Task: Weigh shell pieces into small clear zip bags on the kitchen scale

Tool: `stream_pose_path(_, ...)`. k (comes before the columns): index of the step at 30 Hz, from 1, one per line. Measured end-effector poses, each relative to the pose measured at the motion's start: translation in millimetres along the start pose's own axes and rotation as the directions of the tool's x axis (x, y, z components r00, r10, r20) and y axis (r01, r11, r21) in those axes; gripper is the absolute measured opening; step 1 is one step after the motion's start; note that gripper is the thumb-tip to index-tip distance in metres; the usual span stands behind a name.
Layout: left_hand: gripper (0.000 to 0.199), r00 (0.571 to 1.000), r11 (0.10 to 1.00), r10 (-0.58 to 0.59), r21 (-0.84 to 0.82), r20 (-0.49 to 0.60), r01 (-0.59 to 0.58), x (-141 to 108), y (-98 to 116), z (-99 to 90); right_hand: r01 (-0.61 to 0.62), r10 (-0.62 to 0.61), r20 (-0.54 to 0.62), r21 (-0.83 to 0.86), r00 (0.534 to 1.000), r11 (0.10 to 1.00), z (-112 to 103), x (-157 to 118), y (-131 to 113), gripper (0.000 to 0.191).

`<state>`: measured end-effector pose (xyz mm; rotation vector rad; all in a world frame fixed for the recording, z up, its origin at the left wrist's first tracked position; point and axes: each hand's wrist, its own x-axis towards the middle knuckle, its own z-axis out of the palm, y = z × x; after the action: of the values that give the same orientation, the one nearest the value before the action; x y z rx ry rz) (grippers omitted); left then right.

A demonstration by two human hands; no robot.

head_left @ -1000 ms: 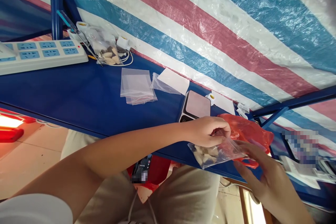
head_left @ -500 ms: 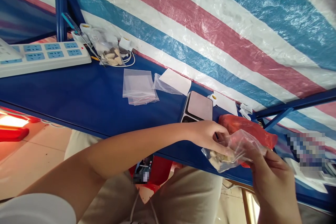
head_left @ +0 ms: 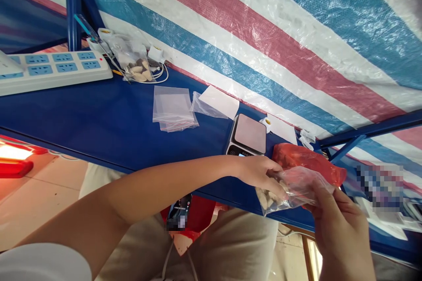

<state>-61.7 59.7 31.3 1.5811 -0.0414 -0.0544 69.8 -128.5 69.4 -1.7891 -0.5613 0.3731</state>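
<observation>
A clear plastic bag (head_left: 296,186) with pale, chunky pieces at its lower left end is stretched between my hands, over the front edge of the table. My left hand (head_left: 262,176) is closed on the filled part, fingers pressed on the pieces. My right hand (head_left: 343,210) pinches the other end of the bag between thumb and fingers. Just behind my left hand sits a small scale (head_left: 249,134) with a bare pinkish plate and a partly hidden lit display. A red plastic bag (head_left: 306,158) lies behind the clear bag.
Flat clear zip bags (head_left: 173,105) and white paper (head_left: 219,100) lie mid-table. Farther left are a bag of pale pieces (head_left: 140,70), cables and a white power strip (head_left: 56,68). A striped tarp (head_left: 231,26) hangs behind. A phone (head_left: 179,213) rests near my lap.
The pieces in the clear bag have shifted and the bag looks flatter. My left hand has moved slightly down, uncovering part of the scale's display.
</observation>
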Motion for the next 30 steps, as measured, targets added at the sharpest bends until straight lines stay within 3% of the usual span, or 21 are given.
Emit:
stream_pose_path(9, 0.057, 1.0, 0.999, 0.002, -0.044, -0.013, -0.003, -2.7, 0.2, -0.4, -0.099, 0.106, -0.039, 0.148, 0.994, 0.984, 4.9, 6.9, -5.0, 0.045)
stream_pose_path(12, 0.057, 0.996, 0.999, 0.001, -0.049, -0.084, -0.005, -2.7, 3.9, -3.8, -0.101, 0.124, -0.122, 0.181, 0.985, 0.978, 5.6, 5.8, -10.4, 0.047)
stream_pose_path(16, 0.056, 0.957, 0.962, -0.013, -0.266, -0.289, -0.067, -1.1, 10.8, -18.7, 0.042, 0.013, -0.239, 0.221, 0.971, 0.974, 17.7, 8.8, -20.5, 0.031)
stream_pose_path(18, 0.053, 0.873, 0.912, 0.006, -0.355, -0.488, -0.205, -1.7, 13.3, -33.6, 0.13, -0.057, -0.266, 0.264, 0.962, 0.956, 34.2, 18.5, -23.9, 0.026)
stream_pose_path(21, 0.038, 0.652, 0.826, 0.042, -0.34, -0.757, -0.449, -8.0, 11.5, -65.2, 0.178, -0.076, -0.294, 0.337, 0.953, 0.924, 69.0, 43.1, -19.6, 0.028)
stream_pose_path(23, 0.026, 0.443, 0.839, 0.028, -0.219, -0.896, -0.497, -15.0, 4.4, -89.0, 0.094, -0.005, -0.268, 0.323, 0.963, 0.942, 90.5, 58.9, -8.9, 0.027)
stream_pose_path(25, 0.017, 0.191, 0.906, 0.023, -0.06, -0.981, -0.419, -21.9, -6.8, -111.0, -0.002, 0.05, -0.208, 0.224, 0.977, 0.975, 103.3, 66.9, 5.8, 0.026)
stream_pose_path(26, 0.015, 0.104, 0.925, 0.031, -0.011, -0.994, -0.38, -24.5, -13.2, -120.3, -0.024, 0.056, -0.191, 0.163, 0.98, 0.986, 105.4, 67.1, 13.6, 0.027)
stream_pose_path(27, 0.013, 0.046, 0.937, 0.045, 0.026, -0.998, -0.349, -26.3, -19.4, -127.9, -0.03, 0.051, -0.186, 0.113, 0.981, 0.993, 104.9, 64.5, 21.2, 0.029)
stream_pose_path(28, 0.013, 0.014, 0.942, 0.059, 0.051, -0.998, -0.333, -27.2, -25.1, -133.8, -0.024, 0.04, -0.19, 0.084, 0.981, 0.996, 102.1, 59.6, 28.2, 0.032)
stream_pose_path(30, 0.012, -0.005, 0.946, 0.095, 0.092, -0.995, -0.31, -26.8, -33.5, -140.1, 0.002, 0.015, -0.198, 0.083, 0.98, 0.997, 92.5, 44.7, 40.5, 0.036)
